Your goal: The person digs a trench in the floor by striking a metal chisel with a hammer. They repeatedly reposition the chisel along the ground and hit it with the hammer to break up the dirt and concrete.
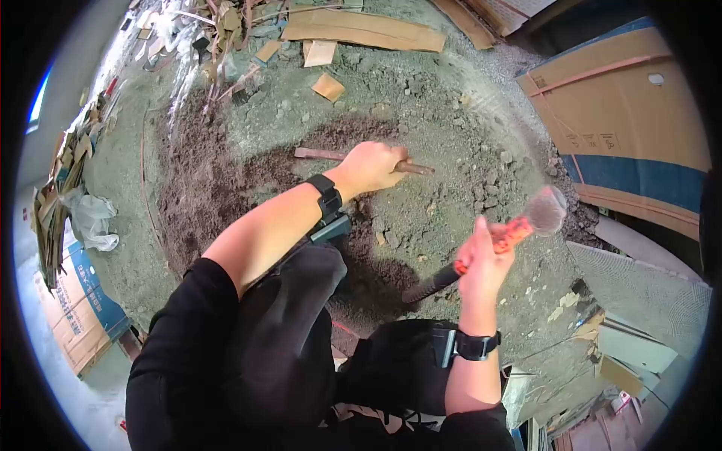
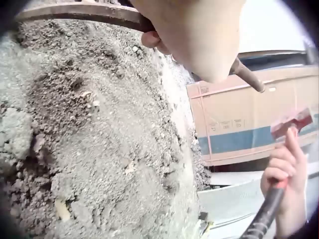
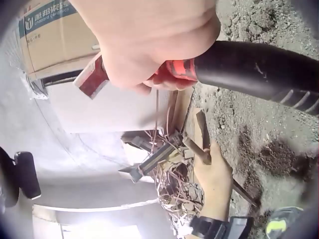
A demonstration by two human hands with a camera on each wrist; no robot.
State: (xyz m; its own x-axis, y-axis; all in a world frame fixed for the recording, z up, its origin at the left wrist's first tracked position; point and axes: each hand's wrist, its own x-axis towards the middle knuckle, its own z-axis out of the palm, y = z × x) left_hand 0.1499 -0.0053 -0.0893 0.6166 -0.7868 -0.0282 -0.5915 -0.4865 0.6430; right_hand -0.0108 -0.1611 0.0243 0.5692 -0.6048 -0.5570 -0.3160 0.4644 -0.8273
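In the head view my left hand [image 1: 374, 165] grips a steel chisel [image 1: 320, 153] round its shank. Its flat end points left over the loose dirt [image 1: 203, 173], and a short length of the struck end sticks out right of the fist. My right hand [image 1: 485, 259] holds a hammer by its red-and-black handle [image 1: 432, 286], thumb along the grip. The hammer head [image 1: 545, 210] is blurred and sits to the right, apart from the chisel. From the right wrist, the reddish hammer head [image 3: 92, 77] shows beyond the fist, with the left hand [image 3: 214, 174] and chisel below.
A large strapped cardboard box [image 1: 624, 128] stands at the right. Broken rubble [image 1: 489, 180] lies between it and the hands. Flat cardboard [image 1: 361, 30] and scrap lie at the back; another box [image 1: 83, 301] and a plastic bag [image 1: 94, 222] are at the left.
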